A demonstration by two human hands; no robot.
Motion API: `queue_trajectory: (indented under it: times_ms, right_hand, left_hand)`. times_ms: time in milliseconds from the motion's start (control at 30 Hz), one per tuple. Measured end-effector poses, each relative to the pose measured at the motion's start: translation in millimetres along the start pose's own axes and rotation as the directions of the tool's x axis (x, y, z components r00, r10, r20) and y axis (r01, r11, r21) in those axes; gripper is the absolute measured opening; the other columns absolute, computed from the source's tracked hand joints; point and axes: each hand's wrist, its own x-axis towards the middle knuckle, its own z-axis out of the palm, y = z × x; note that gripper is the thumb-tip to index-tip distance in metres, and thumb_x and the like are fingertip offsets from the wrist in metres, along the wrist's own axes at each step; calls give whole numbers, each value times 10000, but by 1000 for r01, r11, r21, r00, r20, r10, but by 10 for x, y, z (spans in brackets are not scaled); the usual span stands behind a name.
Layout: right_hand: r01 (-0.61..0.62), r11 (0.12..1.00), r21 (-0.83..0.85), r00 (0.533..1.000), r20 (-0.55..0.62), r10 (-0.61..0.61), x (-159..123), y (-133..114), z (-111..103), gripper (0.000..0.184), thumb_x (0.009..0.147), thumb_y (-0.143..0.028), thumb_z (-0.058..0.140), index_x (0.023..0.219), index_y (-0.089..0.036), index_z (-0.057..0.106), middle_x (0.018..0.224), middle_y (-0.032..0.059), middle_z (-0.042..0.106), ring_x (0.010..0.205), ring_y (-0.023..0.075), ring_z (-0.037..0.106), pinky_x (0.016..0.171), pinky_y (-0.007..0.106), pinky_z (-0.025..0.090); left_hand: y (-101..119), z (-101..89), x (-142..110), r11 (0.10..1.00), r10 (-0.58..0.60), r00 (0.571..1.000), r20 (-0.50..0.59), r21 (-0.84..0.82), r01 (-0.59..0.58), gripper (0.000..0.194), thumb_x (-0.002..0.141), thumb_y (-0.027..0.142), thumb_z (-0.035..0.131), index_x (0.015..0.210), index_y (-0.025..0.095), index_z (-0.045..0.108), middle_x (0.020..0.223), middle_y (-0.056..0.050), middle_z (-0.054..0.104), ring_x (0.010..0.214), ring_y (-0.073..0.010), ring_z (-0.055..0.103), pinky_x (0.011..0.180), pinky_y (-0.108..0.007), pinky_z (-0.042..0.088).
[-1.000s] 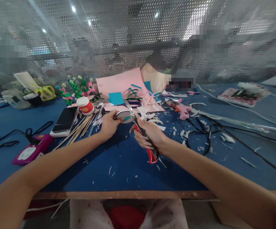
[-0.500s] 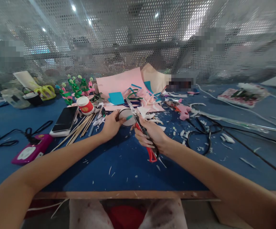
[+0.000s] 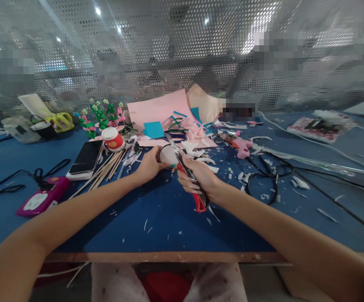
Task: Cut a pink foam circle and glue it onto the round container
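Note:
My left hand (image 3: 148, 165) is closed around a small round roll of tape (image 3: 166, 154), held just above the blue table (image 3: 156, 218). My right hand (image 3: 199, 176) grips red-handled scissors (image 3: 190, 178), whose blades point up and left and touch the roll. The two hands meet at the middle of the table, in front of a heap of pink and teal paper (image 3: 159, 111).
Left of my hands lie wooden sticks (image 3: 106, 167), a red paper cup (image 3: 113, 139), a phone (image 3: 85, 158) and a magenta device (image 3: 41, 197) with black cable. A pink glue gun (image 3: 241, 147) and black cords (image 3: 270, 172) lie right. Paper scraps litter the table. A perforated screen stands behind.
My left hand has turned the roll, so its open ring now faces me. Both hands have shifted slightly toward the paper heap. The scissors stay against the roll.

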Motion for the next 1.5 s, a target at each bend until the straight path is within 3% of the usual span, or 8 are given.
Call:
queue_trajectory:
  times_ms: [100, 300, 633, 833, 1133, 1333, 1500]
  right_hand:
    - [36, 999, -8, 999, 4, -36, -5, -8, -5, 449, 974, -448, 313, 641, -179, 449, 314, -71, 355, 212, 53, 222, 202, 145, 184]
    - [84, 996, -13, 996, 31, -83, -13, -1, -29, 436, 925, -513, 418, 648, -179, 461, 315, -81, 360, 211, 51, 234, 200, 147, 185]
    - [86, 996, -22, 996, 15, -86, -35, 16, -33, 427, 985, -397, 299, 654, -181, 460, 320, -74, 365, 207, 59, 229, 201, 152, 198]
    - [90, 995, -35, 996, 22, -90, -21, 18, -44, 454, 979, -405, 321, 617, -173, 468, 305, -71, 349, 205, 54, 221, 203, 149, 201]
    - [66, 997, -35, 997, 34, -65, -27, 13, -15, 467, 979, -412, 317, 622, -164, 485, 302, -73, 347, 207, 52, 221, 204, 143, 218]
    - [51, 998, -22, 998, 45, -50, -49, -4, 5, 508, 978, -431, 304, 584, -162, 478, 286, -73, 325, 197, 47, 209, 199, 135, 216]
    - [81, 996, -29, 995, 66, -79, -34, 24, -22, 474, 954, -460, 370, 602, -163, 482, 300, -75, 349, 203, 45, 229, 202, 133, 235]
  left_hand:
    - [-3, 5, 2, 998, 36, 999, -40, -48, -38, 385, 623, 122, 730, 978, 136, 583, 885, -50, 667, 810, -185, 617, 780, -345, 521]
    - [36, -1, -5, 986, 132, 986, -100, -88, -141, 316, 687, 104, 663, 986, 154, 572, 965, -52, 646, 862, -165, 596, 797, -301, 501]
    - [56, -5, -46, 970, 243, 969, -52, -4, -243, 140, 738, 111, 596, 868, 144, 557, 777, -3, 579, 679, -112, 509, 634, -228, 455]
    - [112, -22, -84, 947, 305, 952, -38, 120, -299, 177, 730, 76, 567, 888, 155, 579, 850, -21, 625, 778, -142, 562, 732, -270, 472]
    - [111, -21, -84, 971, 228, 967, -112, 93, -218, 196, 709, 66, 568, 887, 147, 582, 868, -37, 646, 802, -158, 590, 759, -302, 500]
    - [119, -1, -103, 958, 284, 957, -53, 59, -281, 134, 749, 106, 552, 863, 153, 604, 834, -36, 639, 772, -156, 581, 734, -291, 494]
    - [129, -22, -94, 974, 221, 971, -87, 67, -215, 162, 726, 93, 574, 875, 154, 594, 844, -30, 640, 770, -154, 579, 727, -286, 498]
